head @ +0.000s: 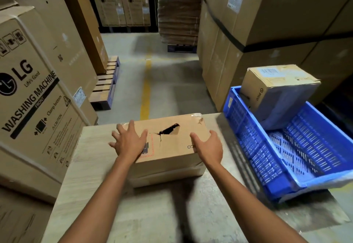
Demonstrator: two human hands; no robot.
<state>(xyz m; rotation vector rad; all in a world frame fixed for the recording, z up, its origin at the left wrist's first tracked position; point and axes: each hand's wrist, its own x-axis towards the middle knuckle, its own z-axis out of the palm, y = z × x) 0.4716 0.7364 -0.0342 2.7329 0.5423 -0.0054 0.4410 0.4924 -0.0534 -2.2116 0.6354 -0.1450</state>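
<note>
A brown cardboard box (168, 143) with a torn dark hole in its top lies on a pale table (91, 175) in front of me. My left hand (129, 140) lies on the box's left top with fingers spread straight. At the box's right end my right hand (209, 148) touches the edge, thumb on top and fingers relaxed. Both forearms reach in from the bottom of the view.
A blue slatted plastic crate (248, 128) sits on the table's right side with a second cardboard box (275, 88) tilted in its far end. Large washing-machine cartons (34, 89) stand at left, tall cartons (267, 32) at right. A floor aisle with a yellow line (146, 89) runs ahead.
</note>
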